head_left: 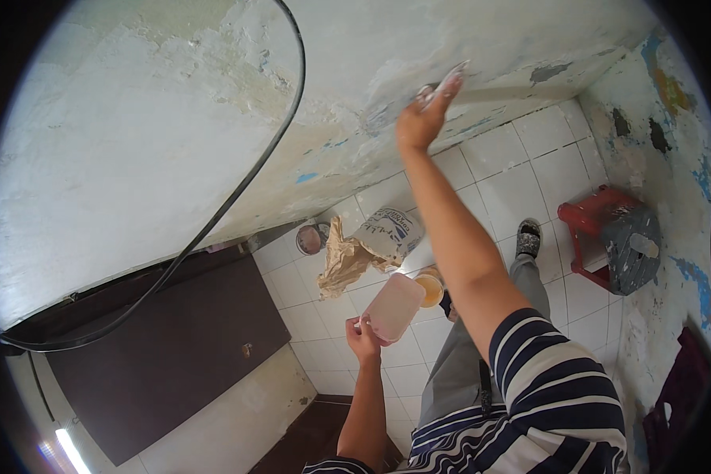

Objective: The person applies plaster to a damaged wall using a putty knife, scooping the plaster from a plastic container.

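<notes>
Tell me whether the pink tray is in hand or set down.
In hand: the left hand grips the pink tray by its near end.

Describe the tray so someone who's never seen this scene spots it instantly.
Start at the white tiled floor. Above it, low in the view's middle, the person's left hand grips the tray. It's pale pink and rectangular, unlike the round tub just to its right.

Right grip (424, 122): forward travel is blocked by the wall (340, 87); sideways, it is unobstructed rightward to the corner (612, 63), crossed leftward by the black cable (253, 171). Left grip (363, 341): space just ahead is occupied by the pink tray (395, 306); farther left, passage is limited by the dark panel (166, 355).
</notes>
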Available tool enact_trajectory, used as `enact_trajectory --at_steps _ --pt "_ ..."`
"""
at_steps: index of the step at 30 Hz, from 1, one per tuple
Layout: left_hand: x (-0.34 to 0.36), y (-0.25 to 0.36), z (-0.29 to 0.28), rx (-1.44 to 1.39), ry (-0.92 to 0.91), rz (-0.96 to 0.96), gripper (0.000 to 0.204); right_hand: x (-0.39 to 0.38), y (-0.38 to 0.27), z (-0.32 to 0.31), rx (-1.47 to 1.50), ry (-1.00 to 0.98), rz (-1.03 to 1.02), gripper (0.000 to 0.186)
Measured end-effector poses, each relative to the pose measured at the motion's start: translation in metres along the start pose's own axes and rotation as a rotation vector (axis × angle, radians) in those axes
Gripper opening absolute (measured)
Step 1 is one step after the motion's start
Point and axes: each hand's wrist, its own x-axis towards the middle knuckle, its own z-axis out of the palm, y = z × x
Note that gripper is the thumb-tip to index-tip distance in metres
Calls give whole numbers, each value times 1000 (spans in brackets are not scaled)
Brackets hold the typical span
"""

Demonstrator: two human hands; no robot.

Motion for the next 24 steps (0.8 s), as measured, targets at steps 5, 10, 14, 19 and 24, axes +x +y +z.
enact_trajectory --at_steps 5,10,14,19,24 --pt "-3 8 -9 -62 -37 -144 24 -132 -28 28 -42 -174 33 66" --pt "11 8 -12 -32 16 -83 26 -211 -40 8 46 -515 9 67" --pt "14 18 -20 -104 24 -93 25 -186 -37 -25 111 -508 112 75" --pt "13 4 -14 -64 20 -72 24 -94 -31 -14 -36 -186 26 68" --pt "4 6 6 -49 -55 -144 24 -153 -37 17 11 -308 27 64"
